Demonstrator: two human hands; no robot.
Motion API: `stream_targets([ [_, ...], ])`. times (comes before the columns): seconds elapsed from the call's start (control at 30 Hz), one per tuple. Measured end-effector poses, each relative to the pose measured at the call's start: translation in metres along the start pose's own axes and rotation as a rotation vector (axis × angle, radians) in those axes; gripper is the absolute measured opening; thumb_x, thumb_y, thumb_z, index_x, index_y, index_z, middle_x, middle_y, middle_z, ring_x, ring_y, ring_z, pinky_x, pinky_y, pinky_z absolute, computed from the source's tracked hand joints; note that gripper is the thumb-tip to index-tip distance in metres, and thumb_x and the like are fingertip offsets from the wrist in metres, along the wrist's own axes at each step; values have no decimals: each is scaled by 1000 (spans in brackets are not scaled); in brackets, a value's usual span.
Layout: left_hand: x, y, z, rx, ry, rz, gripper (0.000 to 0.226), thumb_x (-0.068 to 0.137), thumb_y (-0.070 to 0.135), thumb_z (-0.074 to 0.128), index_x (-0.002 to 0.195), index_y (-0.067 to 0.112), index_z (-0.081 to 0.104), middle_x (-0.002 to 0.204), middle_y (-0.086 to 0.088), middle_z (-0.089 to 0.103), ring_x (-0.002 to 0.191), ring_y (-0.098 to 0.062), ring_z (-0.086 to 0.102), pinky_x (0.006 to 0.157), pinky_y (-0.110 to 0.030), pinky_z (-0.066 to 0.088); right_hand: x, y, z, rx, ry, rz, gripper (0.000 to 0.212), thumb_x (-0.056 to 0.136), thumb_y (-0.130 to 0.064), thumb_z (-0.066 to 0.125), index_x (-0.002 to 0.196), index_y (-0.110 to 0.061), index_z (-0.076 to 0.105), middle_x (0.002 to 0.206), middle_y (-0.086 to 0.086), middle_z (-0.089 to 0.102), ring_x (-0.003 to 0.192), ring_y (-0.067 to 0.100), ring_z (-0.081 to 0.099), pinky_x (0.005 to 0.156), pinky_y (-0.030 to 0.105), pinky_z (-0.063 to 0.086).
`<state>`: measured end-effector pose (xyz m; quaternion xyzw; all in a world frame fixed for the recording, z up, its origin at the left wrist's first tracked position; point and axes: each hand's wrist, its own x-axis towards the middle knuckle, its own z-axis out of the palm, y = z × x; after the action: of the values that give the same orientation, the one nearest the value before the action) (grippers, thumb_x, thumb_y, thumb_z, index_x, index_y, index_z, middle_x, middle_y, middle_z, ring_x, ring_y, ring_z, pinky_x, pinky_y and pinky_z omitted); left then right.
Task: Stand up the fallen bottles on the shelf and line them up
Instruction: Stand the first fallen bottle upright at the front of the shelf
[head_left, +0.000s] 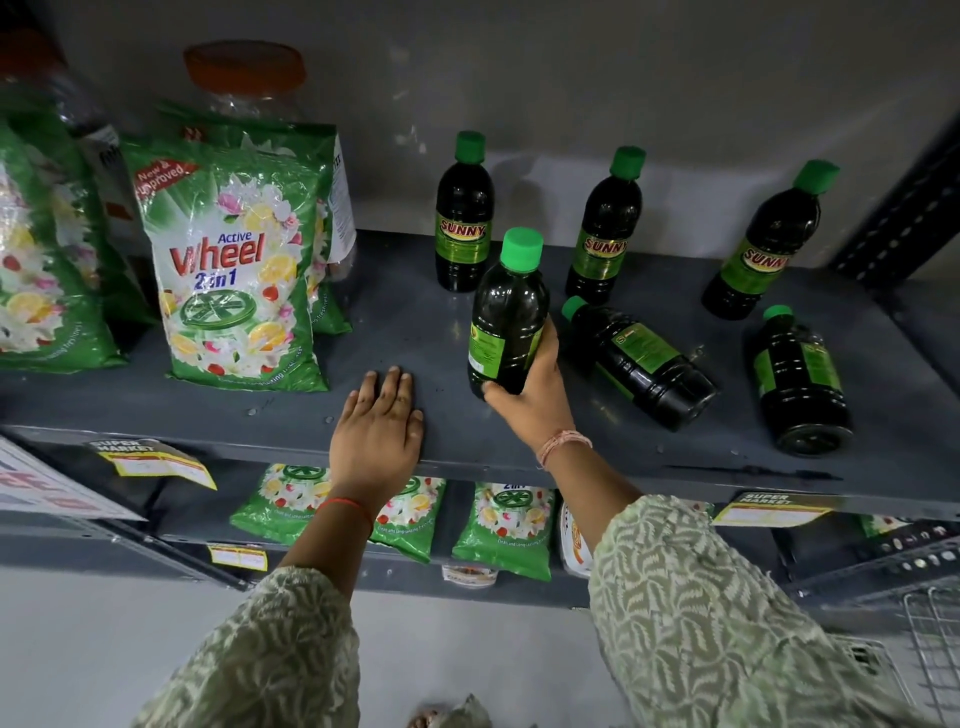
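At the left of the frame, green detergent packets stand on the grey shelf. Lower centre, the left hand lies flat on the shelf's front edge, fingers spread and holding nothing. Just right of it, the right hand has its fingers wrapped round the base of a dark green-capped bottle, held nearly upright. Behind stand three upright bottles. Right of the held one, two fallen bottles lie on their sides

A shop: grey metal shelves with "Super Market" price tags, stocked detergent packets and matching bottles.
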<state>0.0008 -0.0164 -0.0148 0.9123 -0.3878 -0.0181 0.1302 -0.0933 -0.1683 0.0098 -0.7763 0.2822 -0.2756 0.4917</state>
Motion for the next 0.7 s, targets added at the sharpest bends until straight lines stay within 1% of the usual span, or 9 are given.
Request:
stream_targets([
  [0.1,0,0,1,-3,3,-6,62,85,38,13,142,14,17,154,-4,19,143,-25,10,116,-36,8,4,4,4,-151,49,-24,114,55,-43,83,142,-15,15,140,8,32,132,22,26,110,38,23],
  [0.23,0,-1,2,-3,19,-3,65,84,41,9,141,13,20,153,-5,22,142,-26,13,116,-37,10,4,3,5,-87,70,12,99,56,-19,80,137,-13,24,131,6,42,123,21,41,104,31,35],
  [0.33,0,-2,3,1,25,0,69,81,43,6,141,13,21,153,-5,23,142,-26,14,116,-38,11,5,4,0,82,-28,48,97,62,-5,73,141,-15,17,130,-2,44,117,13,46,104,36,40],
  [0.43,1,-1,3,-4,27,-5,67,82,42,8,141,13,21,153,-5,23,142,-26,14,116,-38,11,8,8,2,-38,-23,0,112,55,-33,84,142,-17,16,139,4,32,131,18,29,112,35,25],
  [0.47,1,-1,3,-7,22,-8,65,84,41,10,141,13,21,153,-5,23,142,-26,13,116,-38,11,8,8,3,-96,1,-7,112,53,-38,85,140,-16,19,138,6,32,131,20,29,109,32,24],
  [0.53,1,-1,3,-4,18,-8,63,85,39,12,141,13,20,153,-5,22,142,-26,13,116,-37,10,7,8,5,-93,47,3,99,54,-30,86,133,-12,29,130,8,41,123,21,40,100,24,33],
  [0.63,1,-2,3,-9,38,0,69,81,44,5,141,13,22,153,-5,24,142,-27,15,116,-38,12,5,7,-1,8,38,45,72,62,-11,78,121,-11,36,108,4,56,99,19,57,71,9,42],
  [0.67,1,-2,3,-11,43,1,74,78,46,2,141,13,23,152,-5,24,142,-27,15,116,-38,12,6,7,-4,29,7,61,67,64,-6,75,119,-11,38,103,3,58,95,20,58,66,8,43],
  [0.7,1,-2,4,-8,42,2,76,76,47,0,141,13,22,153,-5,24,142,-27,15,116,-38,12,7,7,-6,52,-29,78,65,66,-5,73,120,-11,38,103,3,58,95,19,58,70,11,45],
])
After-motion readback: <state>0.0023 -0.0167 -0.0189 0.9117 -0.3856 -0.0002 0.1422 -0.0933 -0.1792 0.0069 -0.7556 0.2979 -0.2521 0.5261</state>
